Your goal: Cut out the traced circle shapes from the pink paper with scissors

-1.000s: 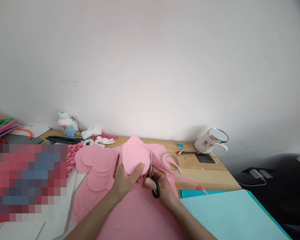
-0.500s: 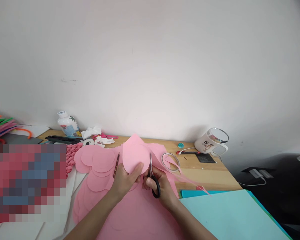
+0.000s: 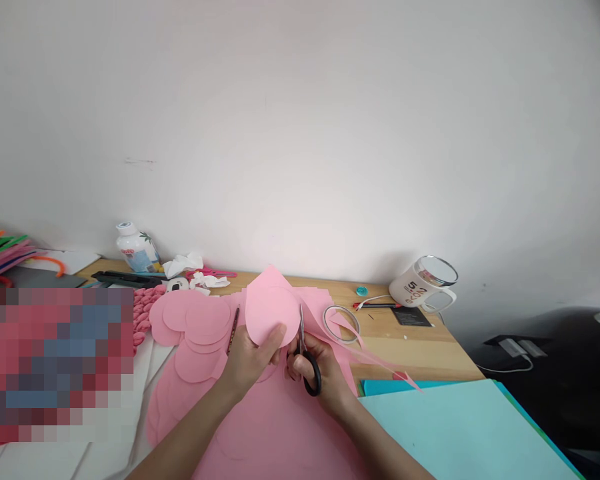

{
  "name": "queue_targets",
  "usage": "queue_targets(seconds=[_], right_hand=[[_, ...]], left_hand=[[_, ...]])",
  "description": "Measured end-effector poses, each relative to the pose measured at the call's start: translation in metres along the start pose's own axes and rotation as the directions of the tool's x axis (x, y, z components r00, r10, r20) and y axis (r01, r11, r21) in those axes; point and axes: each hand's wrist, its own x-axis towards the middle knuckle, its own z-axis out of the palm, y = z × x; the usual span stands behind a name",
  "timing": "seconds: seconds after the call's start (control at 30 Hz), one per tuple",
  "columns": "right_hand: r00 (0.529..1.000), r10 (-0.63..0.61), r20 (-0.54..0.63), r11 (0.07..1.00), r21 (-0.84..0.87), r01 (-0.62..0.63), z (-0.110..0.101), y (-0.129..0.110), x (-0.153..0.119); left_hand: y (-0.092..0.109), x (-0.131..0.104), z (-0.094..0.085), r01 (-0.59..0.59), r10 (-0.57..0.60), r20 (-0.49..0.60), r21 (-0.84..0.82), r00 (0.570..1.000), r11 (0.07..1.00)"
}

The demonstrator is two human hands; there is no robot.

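My left hand (image 3: 253,357) pinches the lower edge of a pink paper piece (image 3: 273,310), rounded at the bottom with a pointed top. My right hand (image 3: 317,370) grips black-handled scissors (image 3: 312,373), their blades pointing up at the right edge of that piece. A narrow pink offcut (image 3: 380,363) trails to the right from near the blades. Several pink paper rounds (image 3: 207,320) overlap to the left, and large pink sheets (image 3: 280,427) lie beneath my hands. Beside my left hand is a dark pencil (image 3: 234,328).
A roll of tape (image 3: 341,325) lies right of the scissors, with a white mug (image 3: 423,283) farther back. Light blue sheets (image 3: 460,427) are at the lower right. A white bottle (image 3: 137,248), crumpled tissue (image 3: 183,265) and a black cutter (image 3: 125,278) sit at the back left.
The pink piece has shifted very slightly in my left hand. The scissors and both hands hold nearly the same position.
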Motion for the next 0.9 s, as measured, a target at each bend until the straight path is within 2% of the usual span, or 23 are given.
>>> queue_targets(seconds=[0.9], right_hand=[[1.000,0.026,-0.013,0.999,0.030,-0.026,0.0004,0.0024,0.0008]], left_hand=[[-0.0004,0.0021,-0.0005,-0.028,0.029,0.008,-0.064,1.000,0.998]])
